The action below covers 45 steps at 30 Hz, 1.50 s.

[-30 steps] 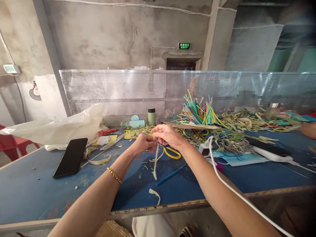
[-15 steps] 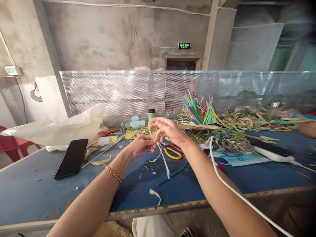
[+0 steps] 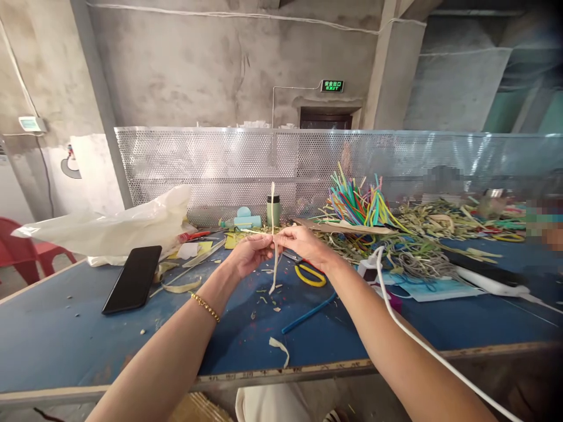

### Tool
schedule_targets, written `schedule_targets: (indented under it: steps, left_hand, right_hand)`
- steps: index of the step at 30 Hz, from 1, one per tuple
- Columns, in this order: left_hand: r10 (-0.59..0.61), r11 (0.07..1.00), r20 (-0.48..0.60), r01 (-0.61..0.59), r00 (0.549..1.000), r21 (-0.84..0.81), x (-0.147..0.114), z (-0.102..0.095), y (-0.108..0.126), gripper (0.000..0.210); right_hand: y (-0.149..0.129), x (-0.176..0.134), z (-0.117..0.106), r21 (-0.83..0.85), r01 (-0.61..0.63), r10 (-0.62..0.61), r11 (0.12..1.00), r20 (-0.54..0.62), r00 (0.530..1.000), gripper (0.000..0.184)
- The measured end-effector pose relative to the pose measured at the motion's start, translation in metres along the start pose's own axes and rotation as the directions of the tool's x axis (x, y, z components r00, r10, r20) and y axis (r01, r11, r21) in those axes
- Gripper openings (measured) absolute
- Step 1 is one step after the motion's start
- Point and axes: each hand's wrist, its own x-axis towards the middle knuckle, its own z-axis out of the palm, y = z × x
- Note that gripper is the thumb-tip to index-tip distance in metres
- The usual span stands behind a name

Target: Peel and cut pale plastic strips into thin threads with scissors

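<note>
My left hand (image 3: pixel 251 253) and my right hand (image 3: pixel 303 243) meet above the middle of the table, fingertips almost touching. Both are closed in a pinch on a pale, flat plant-fibre strip (image 3: pixel 275 271). One end of the strip stands straight up above the fingers; the other hangs down below them. Just under my right hand lie scissors with yellow-and-red handles (image 3: pixel 310 275). Nearer me is a thin blue stick (image 3: pixel 308 315), and a loose pale scrap of strip (image 3: pixel 280 350) rests close to the front edge.
A black phone (image 3: pixel 133 280) and a large plastic bag (image 3: pixel 109 225) occupy the left. Behind my hands stands a green bottle (image 3: pixel 277 218). Colourful pipe cleaners (image 3: pixel 358 199) and dried strips (image 3: pixel 433 220) pile up at right. A white cable (image 3: pixel 409 334) crosses over my right forearm.
My right hand has lowered and its raised fingers have closed into a pinch beside the left. The strip, earlier slanting with ends hanging down, now runs nearly vertical.
</note>
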Motion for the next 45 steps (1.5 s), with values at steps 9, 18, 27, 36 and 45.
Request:
schedule_targets:
  steps: [9,18,27,36,45]
  left_hand:
    - [-0.056,0.998,-0.108,0.059,0.993,0.027,0.0,0.002,0.0,0.011]
    - [-0.072,0.988,-0.088,0.083,0.993,0.133,-0.001,0.0,0.003,0.014]
    - [-0.028,0.999,-0.048,0.03,0.998,0.034,-0.003,0.003,0.004,0.014]
    - [0.0,0.999,-0.028,0.002,1.0,0.042,-0.002,0.004,0.004,0.02]
    - [0.021,0.999,-0.01,-0.021,1.0,-0.024,-0.001,0.005,0.0,0.019]
  right_hand:
    - [0.002,0.001,0.002,-0.167,-0.011,-0.007,0.986,-0.109,0.994,0.017]
    - [0.0,-0.002,0.002,-0.156,0.027,-0.038,0.987,-0.069,0.997,0.012]
    - [0.003,0.001,-0.005,-0.126,0.018,-0.033,0.992,-0.113,0.993,0.018]
    - [0.007,0.005,0.003,-0.072,0.066,-0.074,0.995,-0.124,0.989,0.014]
    - [0.0,0.001,0.007,0.265,0.061,-0.022,0.962,-0.146,0.989,0.019]
